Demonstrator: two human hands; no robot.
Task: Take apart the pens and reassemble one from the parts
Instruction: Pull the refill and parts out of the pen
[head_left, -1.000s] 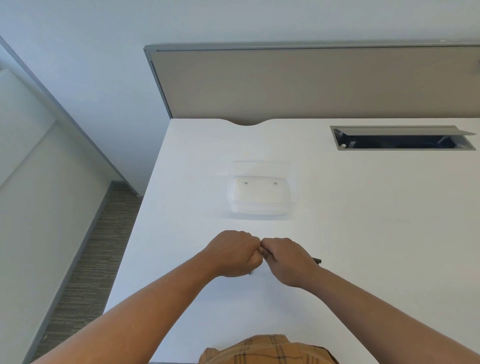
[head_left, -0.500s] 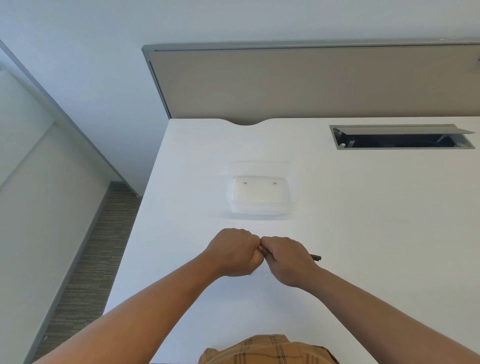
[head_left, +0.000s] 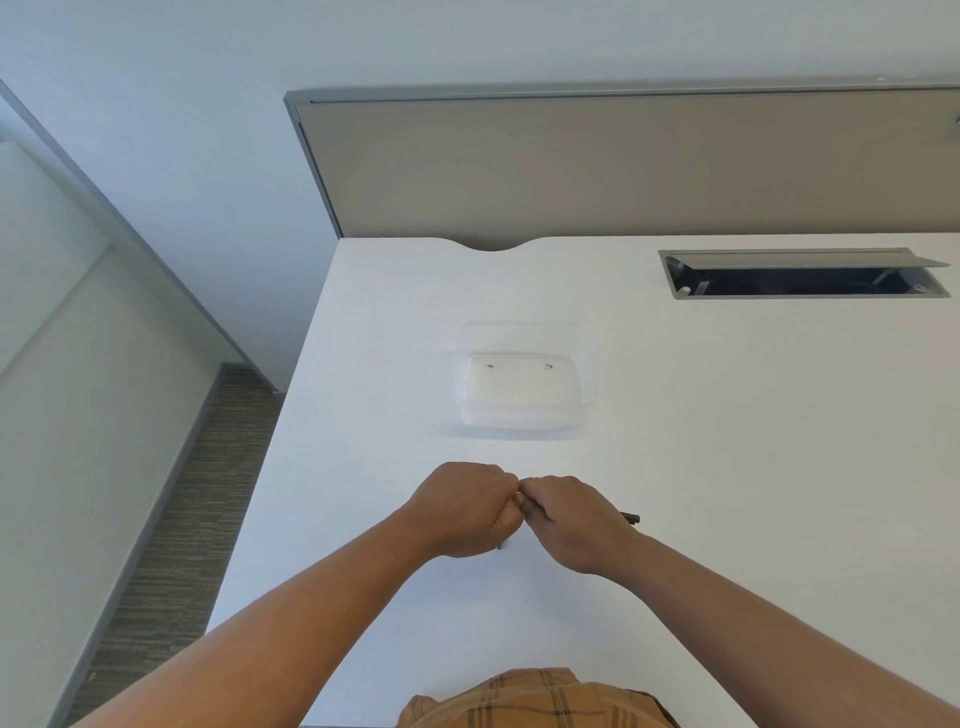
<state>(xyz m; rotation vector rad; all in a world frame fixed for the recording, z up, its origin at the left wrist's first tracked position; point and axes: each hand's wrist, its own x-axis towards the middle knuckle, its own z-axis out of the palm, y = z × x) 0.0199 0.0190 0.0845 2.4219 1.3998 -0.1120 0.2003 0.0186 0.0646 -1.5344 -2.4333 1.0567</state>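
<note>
Both fists meet knuckle to knuckle low over the white desk (head_left: 727, 467). My left hand (head_left: 467, 506) is closed, and a small dark tip shows just beneath it. My right hand (head_left: 569, 519) is closed around a dark pen (head_left: 629, 517), whose black end sticks out to the right past the wrist. The rest of the pen is hidden inside the two fists, so I cannot tell how its parts sit.
A clear plastic container (head_left: 524, 379) stands on the desk beyond my hands. An open cable slot (head_left: 800, 278) lies at the back right, before a beige partition (head_left: 623, 166). The desk's left edge (head_left: 270, 467) drops to carpeted floor.
Both fists stay pressed together in the same spot. The pen end by the right wrist has barely shifted.
</note>
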